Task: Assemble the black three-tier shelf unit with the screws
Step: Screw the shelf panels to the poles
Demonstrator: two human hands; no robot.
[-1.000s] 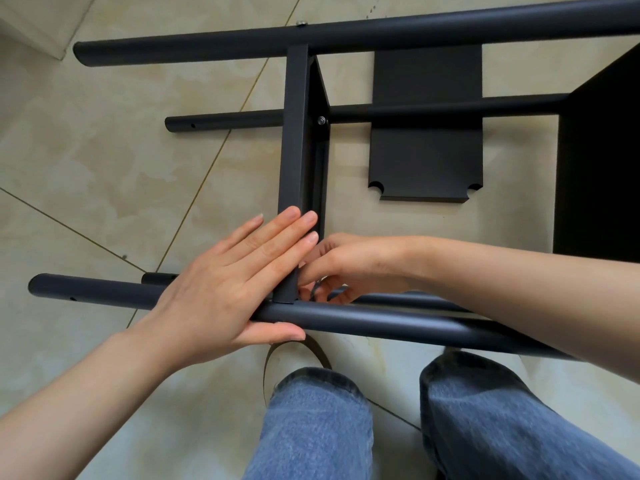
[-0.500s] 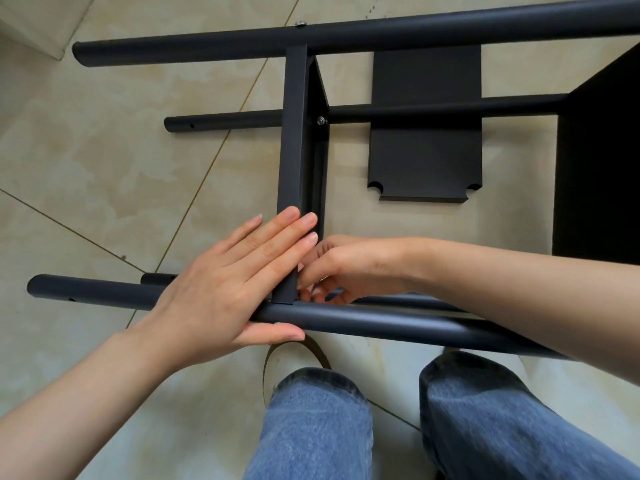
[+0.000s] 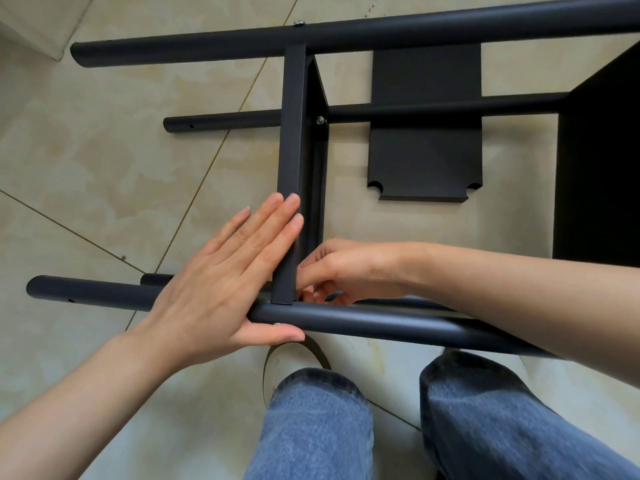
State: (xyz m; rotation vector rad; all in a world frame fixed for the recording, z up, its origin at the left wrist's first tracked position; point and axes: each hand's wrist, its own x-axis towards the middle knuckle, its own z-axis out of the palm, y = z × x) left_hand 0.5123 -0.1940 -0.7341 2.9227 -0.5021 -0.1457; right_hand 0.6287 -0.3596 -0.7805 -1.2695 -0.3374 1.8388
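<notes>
- Head view, step in hand: judged to be fastening the near corner of the upright black sheet-metal shelf panel (image 3: 292,174) to the near black round metal post (image 3: 363,322), with the unit lying on its side over the beige tiled floor (image 3: 104,161).
- Left hand (image 3: 221,282): laid flat with straight fingers against the panel's left face, thumb tucked under the near post just beside a small silver screw head (image 3: 279,324); nothing gripped, only pressing.
- Right hand (image 3: 343,271): just right of the panel's near end, fingers curled and pinched at the joint; what is pinched is hidden, so cannot tell whether a screw or nut sits there.
- Doing it well, as a judgement: keep the flat left palm steady so panel hole and post hole stay lined up; start the thread by fingertips without forcing; tighten fully only once the panel sits square.
- Count of posts: four black round posts in sight, two beyond the hands, two beside them, the fourth mostly hidden beneath the near one.
- Count of shelf panels: three, namely the upright one under the left hand, a flat notched black panel (image 3: 426,133) beyond the right hand, a large dark panel (image 3: 602,168) at far right.
- Count of visible screws: three silver heads, one by the left thumb, one on the farthest post (image 3: 299,22), one on the panel's far end (image 3: 320,120).
- Count of blue denim trouser legs (image 3: 318,424): two, below the hands.
</notes>
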